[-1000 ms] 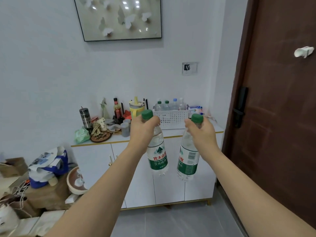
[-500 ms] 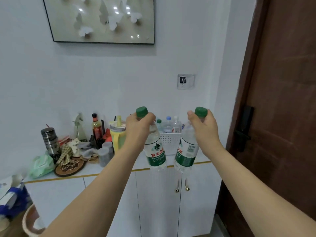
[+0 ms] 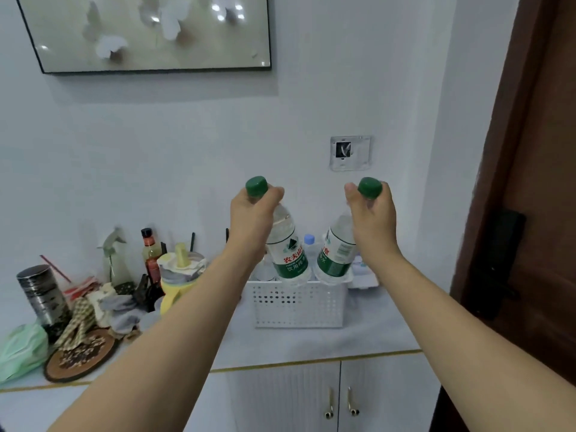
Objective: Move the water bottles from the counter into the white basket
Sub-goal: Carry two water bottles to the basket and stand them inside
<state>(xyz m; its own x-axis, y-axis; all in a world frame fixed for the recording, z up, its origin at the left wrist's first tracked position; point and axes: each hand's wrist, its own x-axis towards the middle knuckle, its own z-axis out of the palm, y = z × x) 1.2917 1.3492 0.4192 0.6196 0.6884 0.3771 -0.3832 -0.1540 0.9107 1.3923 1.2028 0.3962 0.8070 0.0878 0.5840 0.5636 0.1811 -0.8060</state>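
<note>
Your left hand [image 3: 252, 216] and right hand [image 3: 372, 218] each grip a green-capped bottle by the neck, at 12 o'clock above the white basket [image 3: 299, 302] on the bench [image 3: 367, 335]. Other bottles already stand inside; lowering these two remains.

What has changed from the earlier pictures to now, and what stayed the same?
The person has come closer to the counter, and both bottles now hang just above the white basket, no longer in front of the cabinet doors. The left hand and right hand still grip the left bottle and right bottle by the necks. The clutter looks unmoved.
</note>
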